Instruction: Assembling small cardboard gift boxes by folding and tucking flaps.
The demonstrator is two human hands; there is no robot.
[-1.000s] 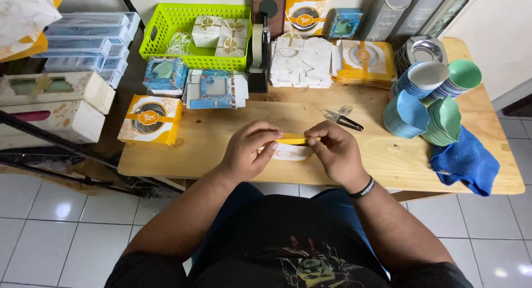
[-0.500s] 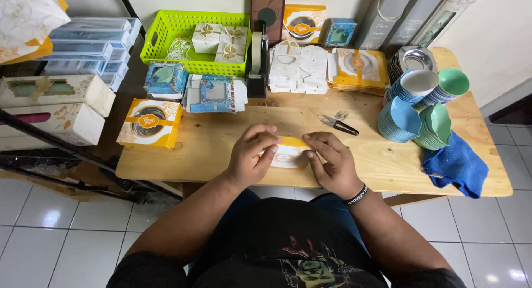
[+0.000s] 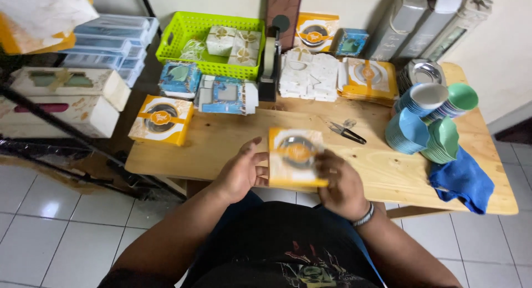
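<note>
— Where is all this set?

— Pale wooden table [image 3: 233, 141] against a light wall, white floor tiles below. Its grain runs left to right, and the person sits at the near edge.

— How are the hands posed?

— Both forearms come up from the bottom of the view and meet over that edge. The left hand [image 3: 241, 171] has its palm against the left side of an orange box [image 3: 295, 158], thumb up and fingers curled loosely round the edge. The right hand [image 3: 338, 183] grips the box's lower right corner from beneath, fingers bent, a metal band on the wrist. Neither hand is spread flat; each is closed on the box.

— And the box itself?

— Held just above the table edge, face up toward the camera and tilted a little. It looks nearly square, slightly taller than wide, its long side running away from the body. It is blurred, so fine detail is lost.

— What is it made of?

— Card, by the look: orange and white, with a round window showing something silvery inside.

— What lies around it?

— A matching box [image 3: 162, 119] lies flat at the left. Small dark snips [image 3: 346, 132] sit just right of the hands. Stacked blue and green bowls [image 3: 429, 122] stand further right, tipped on their sides, with a soft blue cloth [image 3: 463, 180] beside them. A lime plastic basket [image 3: 191, 36] with a lattice wall sits at the back, holding small white boxes.
</note>
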